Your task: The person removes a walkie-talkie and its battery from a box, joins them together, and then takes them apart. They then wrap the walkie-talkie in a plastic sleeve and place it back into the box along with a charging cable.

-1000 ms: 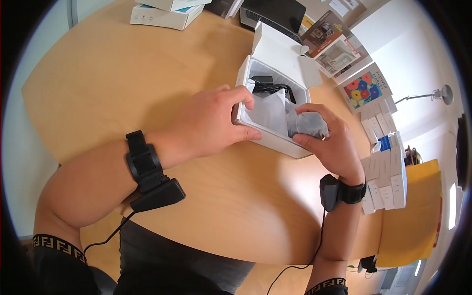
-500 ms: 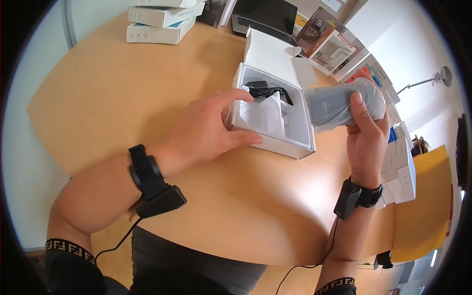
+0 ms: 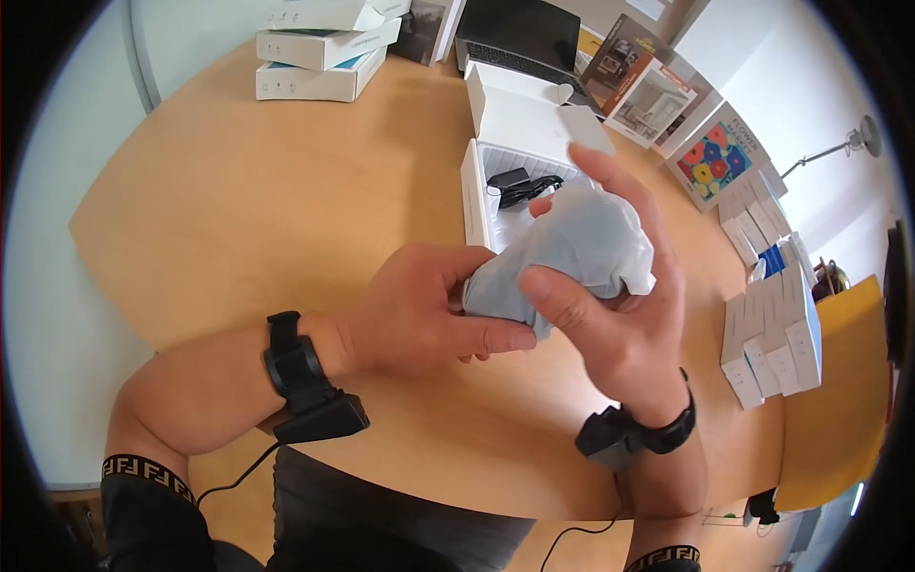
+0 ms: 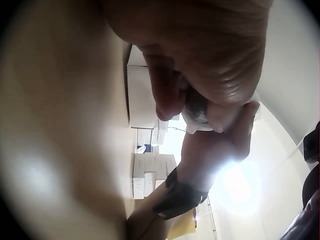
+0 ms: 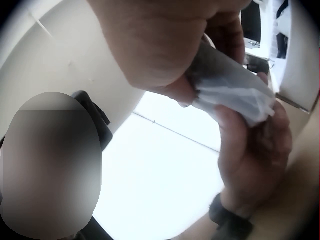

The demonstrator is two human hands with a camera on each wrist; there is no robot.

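Observation:
An item in translucent whitish wrapping (image 3: 577, 243) is held in the air by both hands, over the near side of an open white box (image 3: 473, 195). The left hand (image 3: 410, 310) grips its lower left end between thumb and fingers. Around its right side curls the right hand (image 3: 634, 329), thumb on top and one finger raised. In the right wrist view the wrapped item (image 5: 227, 82) spans the two hands. A black adapter with a cable (image 3: 522, 188) lies in the box, whose near part is hidden behind the item and hands.
An open laptop (image 3: 519, 43) stands behind the box. White boxes are stacked at the back left (image 3: 310, 81) and at the right (image 3: 772, 338). Upright books (image 3: 653, 100) line the back right, near a lamp (image 3: 865, 136). A yellow sheet (image 3: 834, 400) hangs at the right.
The right hand has lifted the wrapped item out of the box, then brought it back left and nearer the body. The left hand has let go of the box's edge and taken hold of the item.

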